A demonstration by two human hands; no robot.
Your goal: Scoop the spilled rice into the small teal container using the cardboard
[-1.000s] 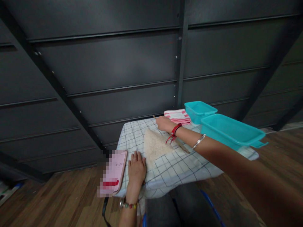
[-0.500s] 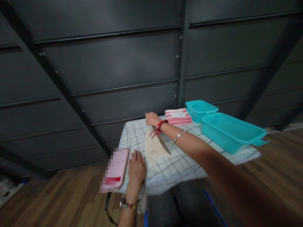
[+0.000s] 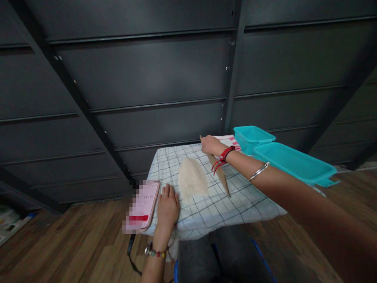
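A pile of white rice lies in the middle of a small table covered with a checked cloth. My right hand reaches across to the far side and is closed round one end of a long wooden stick, which slants back toward me just right of the rice. My left hand lies flat, fingers together, on the near left edge of the cloth, beside a pink phone. Red thread and a silver bangle circle my right wrist.
Two turquoise plastic tubs stand at the table's right side, the smaller tub behind. A red-and-white striped cloth lies folded at the back. Dark metal wall panels rise behind; wooden floor surrounds the table. My dark-trousered knee is below.
My right hand swung the stick from across the rice out to its right side, leaving the pile pushed into a narrower heap. The left hand stayed put.
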